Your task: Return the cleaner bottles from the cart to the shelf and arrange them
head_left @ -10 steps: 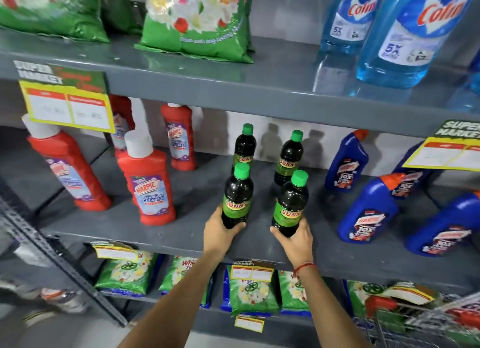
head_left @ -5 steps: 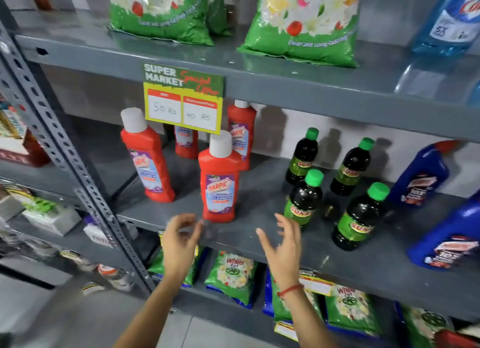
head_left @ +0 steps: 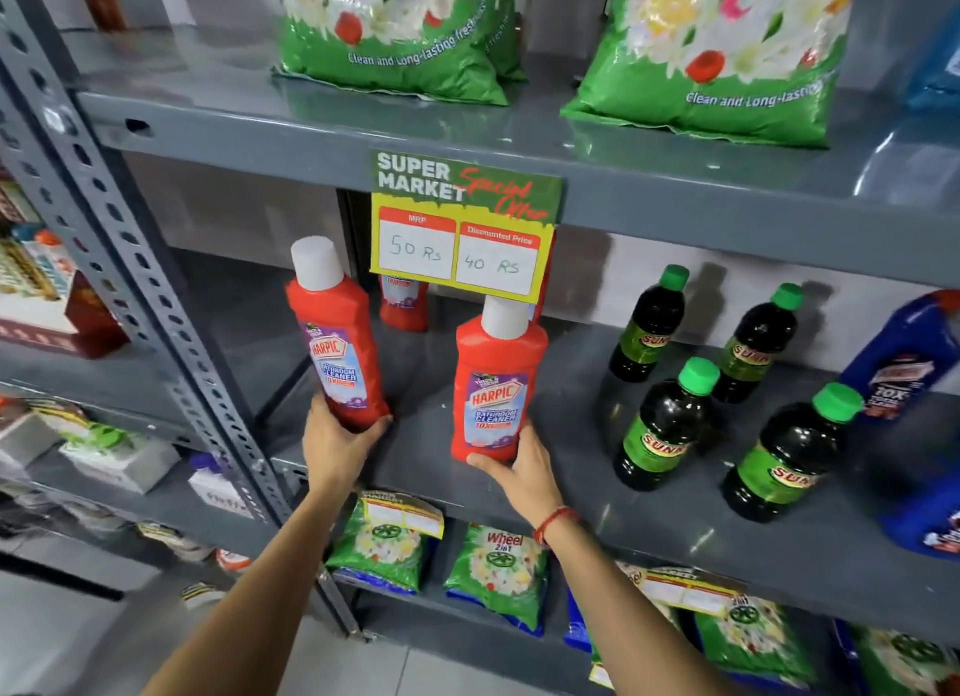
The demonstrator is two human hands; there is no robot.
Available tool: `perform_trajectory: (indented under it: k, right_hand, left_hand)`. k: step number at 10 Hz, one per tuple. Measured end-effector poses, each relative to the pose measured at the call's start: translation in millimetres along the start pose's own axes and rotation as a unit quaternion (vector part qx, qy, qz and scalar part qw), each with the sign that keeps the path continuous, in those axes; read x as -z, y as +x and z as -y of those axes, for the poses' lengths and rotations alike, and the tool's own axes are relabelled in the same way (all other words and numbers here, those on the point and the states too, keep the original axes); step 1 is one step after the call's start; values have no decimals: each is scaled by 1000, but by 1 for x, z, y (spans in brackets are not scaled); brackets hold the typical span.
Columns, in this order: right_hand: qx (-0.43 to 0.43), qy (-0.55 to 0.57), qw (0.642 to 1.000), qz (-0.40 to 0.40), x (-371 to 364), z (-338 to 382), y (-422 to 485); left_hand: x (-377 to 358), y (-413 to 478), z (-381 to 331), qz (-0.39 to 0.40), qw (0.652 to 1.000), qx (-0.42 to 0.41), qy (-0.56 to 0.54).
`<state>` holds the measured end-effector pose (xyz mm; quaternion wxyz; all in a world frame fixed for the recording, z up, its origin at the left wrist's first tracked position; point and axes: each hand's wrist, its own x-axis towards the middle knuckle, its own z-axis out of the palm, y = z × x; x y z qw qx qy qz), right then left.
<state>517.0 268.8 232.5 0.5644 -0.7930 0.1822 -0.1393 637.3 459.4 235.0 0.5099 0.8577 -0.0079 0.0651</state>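
Note:
Two red Harpic bottles with white caps stand on the grey middle shelf (head_left: 649,508). My left hand (head_left: 335,443) grips the base of the left red bottle (head_left: 337,342), which leans slightly left. My right hand (head_left: 519,469) holds the base of the right red bottle (head_left: 498,383), which is upright. Another red bottle (head_left: 402,300) stands at the back, partly hidden by the price sign. To the right stand several dark Sunny bottles (head_left: 667,425) with green caps. A blue Harpic bottle (head_left: 906,357) is at the right edge.
A yellow and green price sign (head_left: 462,222) hangs from the upper shelf edge. Green detergent bags (head_left: 717,56) lie on the top shelf, and smaller packets (head_left: 498,573) fill the shelf below. A perforated grey upright (head_left: 145,279) stands on the left.
My hands let go of the two front Sunny bottles, moved left and took hold of the two front red Harpic bottles. The view turned left with them.

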Motion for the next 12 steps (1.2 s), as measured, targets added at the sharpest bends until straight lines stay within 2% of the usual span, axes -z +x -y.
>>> perform_trajectory:
  k: [4,7,9,10,11,12]
  right_hand:
    - [4,-12,1000,-22,-11,0,5]
    - [0,-28,999,-34,-7,2,3]
    - [38,-12,992,-120,25,16,-32]
    - [88,4,983,-163,63,52,-71]
    - [156,25,967,-198,113,100,-117]
    - [225,24,942,-246,163,158,-172]
  left_hand:
    - [0,3,-1,-5,1000,-12,15]
    - [2,1,-2,9,1000,11,6]
    - [8,-32,-15,-1,1000,11,-17]
    - [11,-68,-33,19,999,-12,-40]
    - [12,-103,-64,106,991,-31,-75]
    - [9,-134,-112,224,964,-87,-115]
